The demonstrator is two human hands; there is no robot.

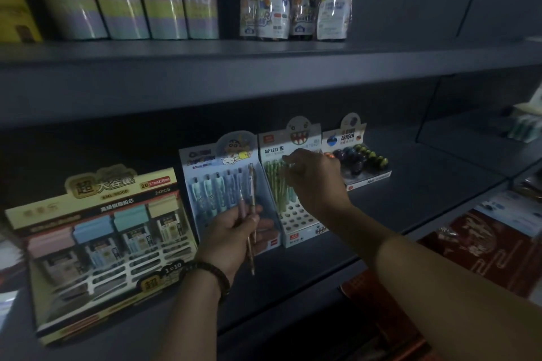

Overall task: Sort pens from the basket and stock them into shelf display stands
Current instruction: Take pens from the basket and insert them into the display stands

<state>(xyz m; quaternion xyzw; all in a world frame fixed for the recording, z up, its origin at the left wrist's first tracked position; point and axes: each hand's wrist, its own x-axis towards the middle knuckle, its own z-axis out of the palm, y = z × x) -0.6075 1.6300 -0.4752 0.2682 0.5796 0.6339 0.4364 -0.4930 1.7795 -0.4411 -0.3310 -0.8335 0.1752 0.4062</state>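
Both hands are raised at the lower shelf [396, 184], seen from the head camera in dim light. Left hand [234, 231], with a dark bead bracelet [214, 275] at the wrist, has its fingers curled round two pens [250, 214]: they stand nearly upright, tops reaching in front of the blue stand [205, 167], tips hanging below the palm. One pen is brownish, the other paler, pinkish. Right hand [313, 176] reaches over the green stand [296, 223], fingertips drawn together at the tops of the green pens [278, 182] in it; whether it pinches one of them or only touches them cannot be told, since the hand is blurred and covers the spot.

Blue stand holds a row of pale blue and violet pens [217, 187] and stands just left of the green stand, the two touching or nearly so. Lower rows of holes in the green stand's front panel show open. Right of it sits an eraser box [352, 138] with dark round erasers. Far left on the same shelf is a wide yellow lead box [96, 246] with pastel cases in it.

On the upper shelf [264, 67] stand four HB pencil packs [140, 3] and, beside them, four clear tubs [293, 3] with blue and pink lids. Red packets [484, 246] lie lower right, below the shelf edge.
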